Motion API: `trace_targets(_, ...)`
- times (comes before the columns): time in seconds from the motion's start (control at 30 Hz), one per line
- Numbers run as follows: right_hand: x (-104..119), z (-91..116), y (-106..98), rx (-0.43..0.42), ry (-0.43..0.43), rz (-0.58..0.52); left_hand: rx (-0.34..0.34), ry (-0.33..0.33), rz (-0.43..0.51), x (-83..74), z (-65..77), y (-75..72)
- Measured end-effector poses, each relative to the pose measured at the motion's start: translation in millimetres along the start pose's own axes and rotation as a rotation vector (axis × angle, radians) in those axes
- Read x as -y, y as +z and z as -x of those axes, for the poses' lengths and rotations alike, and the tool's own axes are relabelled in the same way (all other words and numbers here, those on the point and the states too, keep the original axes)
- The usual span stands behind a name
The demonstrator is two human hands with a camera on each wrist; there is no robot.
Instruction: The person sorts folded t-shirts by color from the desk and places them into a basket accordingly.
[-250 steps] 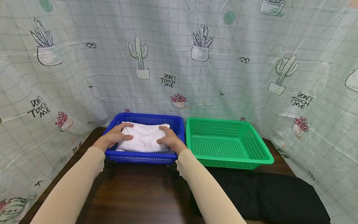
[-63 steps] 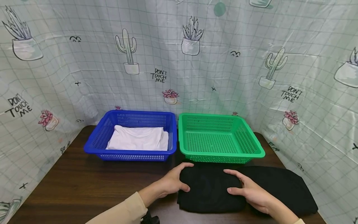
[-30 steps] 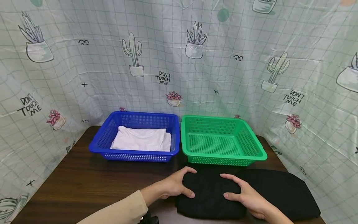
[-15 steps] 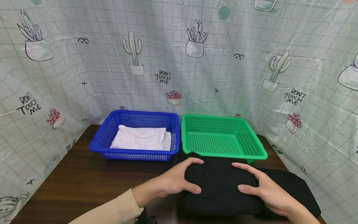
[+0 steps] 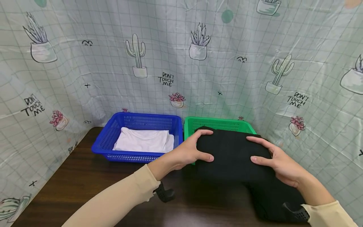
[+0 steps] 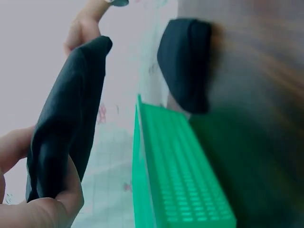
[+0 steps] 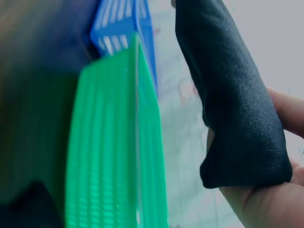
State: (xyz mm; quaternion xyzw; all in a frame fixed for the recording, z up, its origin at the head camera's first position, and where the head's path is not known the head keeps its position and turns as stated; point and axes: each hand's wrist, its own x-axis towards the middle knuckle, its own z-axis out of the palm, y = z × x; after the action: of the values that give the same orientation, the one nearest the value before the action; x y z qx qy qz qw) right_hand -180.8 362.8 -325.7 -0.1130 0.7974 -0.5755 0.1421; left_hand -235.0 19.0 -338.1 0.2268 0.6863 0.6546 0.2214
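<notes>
Both hands hold a folded black garment (image 5: 231, 154) up off the table, overlapping the green basket (image 5: 241, 126) in the head view. My left hand (image 5: 187, 154) grips its left end, thumb on the near face and fingers over the far side. At the right end, my right hand (image 5: 283, 162) grips it the same way. In the left wrist view the garment (image 6: 66, 109) hangs beside and above the basket wall (image 6: 180, 171). The right wrist view shows its thick folded end (image 7: 232, 99) pinched between thumb and fingers. Most of the basket's inside is hidden behind the garment.
A second folded black garment (image 5: 279, 201) lies on the table at the right, partly under my right forearm. Left of the green basket stands a blue basket (image 5: 136, 154) holding folded white clothing (image 5: 141, 140). A printed curtain (image 5: 170, 47) hangs behind and at both sides.
Earlier both hands were on the white clothing in the blue basket. They then took hold of the black garment on the table, and have raised it and moved it forward over the green basket.
</notes>
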Motion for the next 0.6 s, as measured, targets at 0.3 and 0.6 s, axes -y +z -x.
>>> trace_targets(0.3, -4, -57, -33, -0.035, -0.042, -0.140, -0.129, -0.005, 0.057, -2.7, -62.7, -9.1)
trace_targets(0.6, -35, -108, -53, -0.044, -0.007, -0.069, -0.219, -0.026, 0.049, 25.7, -104.0, -16.4)
